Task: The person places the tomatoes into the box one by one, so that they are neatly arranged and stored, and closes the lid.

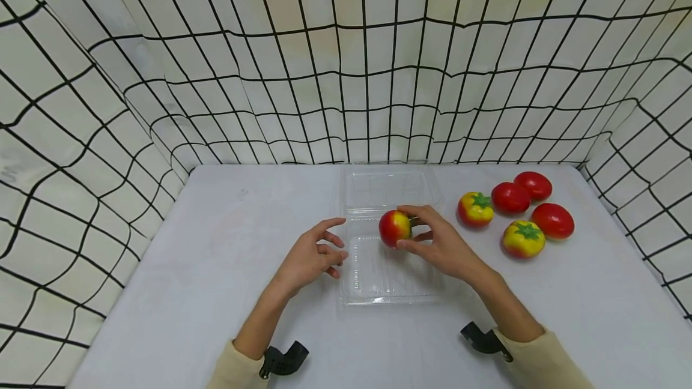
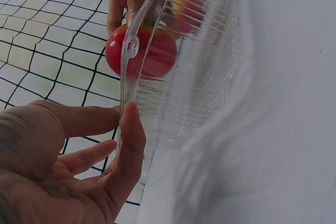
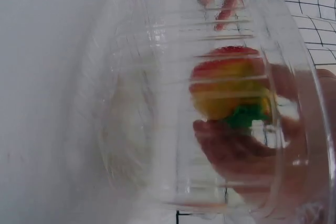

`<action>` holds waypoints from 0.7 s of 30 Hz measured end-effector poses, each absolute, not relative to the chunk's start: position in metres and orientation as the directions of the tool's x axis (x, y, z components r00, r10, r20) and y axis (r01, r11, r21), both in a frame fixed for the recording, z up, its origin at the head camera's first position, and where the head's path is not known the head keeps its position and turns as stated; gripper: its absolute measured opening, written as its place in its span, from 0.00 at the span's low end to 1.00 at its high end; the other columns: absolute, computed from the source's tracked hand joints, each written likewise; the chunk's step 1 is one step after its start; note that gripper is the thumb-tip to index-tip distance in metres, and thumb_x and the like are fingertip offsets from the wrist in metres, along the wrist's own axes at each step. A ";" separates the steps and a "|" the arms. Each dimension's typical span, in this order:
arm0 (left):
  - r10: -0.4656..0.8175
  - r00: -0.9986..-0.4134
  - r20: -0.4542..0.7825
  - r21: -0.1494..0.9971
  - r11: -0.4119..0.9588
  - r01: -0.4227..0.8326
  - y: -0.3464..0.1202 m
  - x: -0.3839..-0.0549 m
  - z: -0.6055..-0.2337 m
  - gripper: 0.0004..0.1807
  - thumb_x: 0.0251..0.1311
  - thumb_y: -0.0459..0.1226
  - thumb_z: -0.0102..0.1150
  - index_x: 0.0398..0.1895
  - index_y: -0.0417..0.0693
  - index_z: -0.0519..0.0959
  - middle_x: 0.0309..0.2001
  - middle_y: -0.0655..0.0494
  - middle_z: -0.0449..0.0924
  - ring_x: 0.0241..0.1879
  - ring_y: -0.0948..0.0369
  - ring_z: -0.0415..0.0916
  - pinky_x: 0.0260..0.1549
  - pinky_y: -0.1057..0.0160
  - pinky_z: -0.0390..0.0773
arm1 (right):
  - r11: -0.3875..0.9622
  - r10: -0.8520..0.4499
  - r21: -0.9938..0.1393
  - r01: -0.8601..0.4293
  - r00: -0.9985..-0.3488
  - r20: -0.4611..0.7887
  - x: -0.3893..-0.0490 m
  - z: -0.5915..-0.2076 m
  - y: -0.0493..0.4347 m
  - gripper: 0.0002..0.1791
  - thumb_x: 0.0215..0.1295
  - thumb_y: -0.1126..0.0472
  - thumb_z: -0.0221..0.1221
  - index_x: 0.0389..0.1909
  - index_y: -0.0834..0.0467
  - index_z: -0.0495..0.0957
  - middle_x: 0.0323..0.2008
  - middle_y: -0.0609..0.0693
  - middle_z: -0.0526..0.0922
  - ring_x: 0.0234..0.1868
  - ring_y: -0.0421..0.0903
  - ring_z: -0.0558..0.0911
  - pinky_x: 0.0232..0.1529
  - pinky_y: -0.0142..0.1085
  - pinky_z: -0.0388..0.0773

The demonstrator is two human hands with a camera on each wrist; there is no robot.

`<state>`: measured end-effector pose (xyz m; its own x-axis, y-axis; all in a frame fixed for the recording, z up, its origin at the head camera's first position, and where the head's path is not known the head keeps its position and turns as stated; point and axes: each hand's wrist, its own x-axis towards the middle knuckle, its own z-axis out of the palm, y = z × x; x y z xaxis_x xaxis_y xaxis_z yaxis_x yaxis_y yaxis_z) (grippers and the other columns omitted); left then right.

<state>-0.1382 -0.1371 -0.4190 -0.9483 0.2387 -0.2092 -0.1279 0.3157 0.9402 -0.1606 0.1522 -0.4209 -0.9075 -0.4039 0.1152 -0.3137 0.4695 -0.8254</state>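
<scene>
Over the clear plastic clamshell box (image 1: 373, 293), my right hand (image 1: 446, 248) holds a red and yellow toy tomato (image 1: 393, 229) between thumb and fingers. The tomato's green leafy top (image 3: 244, 116) shows through the box wall in the right wrist view. My left hand (image 1: 313, 257) is at the box's left edge. In the left wrist view, its thumb and index finger pinch the box rim (image 2: 124, 82). The box lies unfolded, lid part toward the back.
To the right lie two more red and yellow toy tomatoes (image 1: 523, 239) with green tops, and several smooth red oval pieces (image 1: 552, 221). A black net (image 1: 367, 77) stands around the back and sides of the white table (image 1: 216, 227).
</scene>
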 end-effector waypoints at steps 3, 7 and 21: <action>0.238 -0.949 -0.208 0.941 0.314 -0.128 -0.137 -0.138 -0.419 0.38 0.64 0.25 0.62 0.78 0.49 0.66 0.50 0.42 0.77 0.25 0.59 0.83 0.31 0.60 0.88 | 0.473 -0.406 -0.824 -0.312 -0.907 0.111 -0.161 -0.422 0.150 0.40 0.62 0.58 0.73 0.74 0.53 0.68 0.66 0.54 0.75 0.63 0.55 0.80 0.58 0.48 0.86; 0.237 -0.949 -0.207 0.942 0.311 -0.128 -0.137 -0.138 -0.420 0.38 0.64 0.25 0.62 0.77 0.49 0.66 0.49 0.42 0.77 0.26 0.58 0.83 0.30 0.59 0.88 | 0.472 -0.407 -0.826 -0.310 -0.907 0.108 -0.161 -0.422 0.146 0.39 0.63 0.58 0.73 0.74 0.52 0.68 0.67 0.54 0.75 0.62 0.54 0.80 0.59 0.49 0.86; 0.220 -0.953 -0.208 0.943 0.303 -0.136 -0.137 -0.137 -0.418 0.39 0.64 0.26 0.63 0.79 0.49 0.64 0.49 0.42 0.77 0.32 0.52 0.85 0.30 0.59 0.89 | 0.467 -0.416 -0.834 -0.292 -0.906 0.084 -0.159 -0.422 0.136 0.38 0.65 0.59 0.71 0.74 0.55 0.67 0.68 0.57 0.74 0.63 0.57 0.80 0.62 0.53 0.83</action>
